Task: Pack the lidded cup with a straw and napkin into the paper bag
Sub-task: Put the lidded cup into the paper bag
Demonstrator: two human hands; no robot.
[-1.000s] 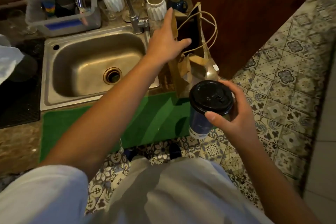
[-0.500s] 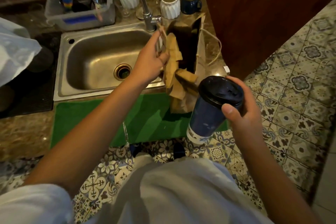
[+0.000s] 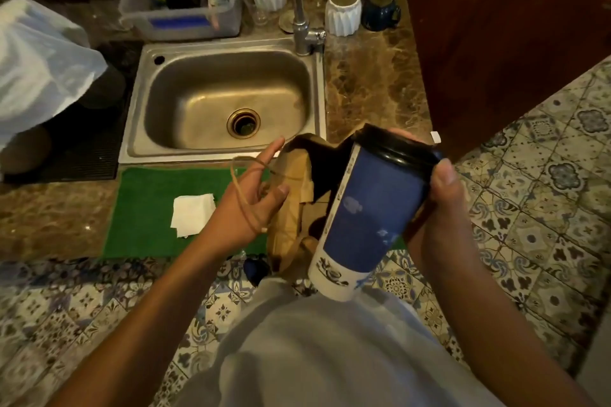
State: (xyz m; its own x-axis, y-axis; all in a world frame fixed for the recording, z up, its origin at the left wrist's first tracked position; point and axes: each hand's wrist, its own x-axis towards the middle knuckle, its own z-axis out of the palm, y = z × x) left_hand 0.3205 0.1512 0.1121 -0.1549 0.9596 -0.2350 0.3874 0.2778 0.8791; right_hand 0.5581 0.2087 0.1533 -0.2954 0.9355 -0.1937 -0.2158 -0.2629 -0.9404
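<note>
My right hand (image 3: 439, 195) grips a tall blue paper cup (image 3: 367, 218) by its black lid, and the cup leans with the lid away from me. The brown paper bag (image 3: 291, 205) stands on the green mat (image 3: 148, 208) just left of the cup, its mouth dark and open. My left hand (image 3: 251, 198) holds the bag's near side, with a string handle looped over my fingers. A folded white napkin (image 3: 190, 213) lies on the mat to the left of that hand. I see no straw.
A steel sink (image 3: 218, 102) with a tap (image 3: 297, 10) lies behind the mat. White ribbed cups (image 3: 342, 8), a blue mug (image 3: 380, 10) and a plastic tub (image 3: 180, 0) line the back. A white plastic bag (image 3: 39, 59) sits at left; a wooden cabinet (image 3: 496, 26) at right.
The bag has come from beside the tap to the mat's front edge, drawn by my left hand. My right hand has tilted the cup and brought it against the bag. The napkin has come into view.
</note>
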